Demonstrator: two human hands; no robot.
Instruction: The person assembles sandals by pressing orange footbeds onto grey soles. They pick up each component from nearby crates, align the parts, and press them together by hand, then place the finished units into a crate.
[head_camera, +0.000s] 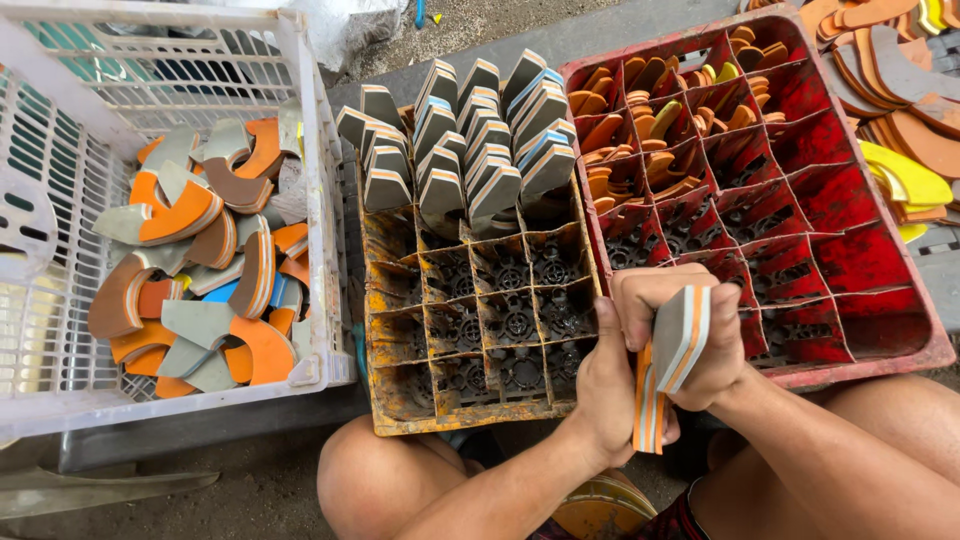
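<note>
My left hand (605, 385) and my right hand (670, 315) are closed together on a layered grey-and-orange foam sheet piece (672, 350), held upright over the seam between two crates. Below and left of them is the orange divided crate (385, 330); its far cells hold several upright grey foam pieces (470, 150), its near cells are bare. To the right lies the red divided crate (880, 340) with orange foam offcuts (650, 120) in its far-left cells.
A white slatted basket (315, 230) on the left holds several curved grey and orange foam scraps (200, 260). More orange and yellow curved scraps (900, 110) pile at the top right. My bare knees are below the crates.
</note>
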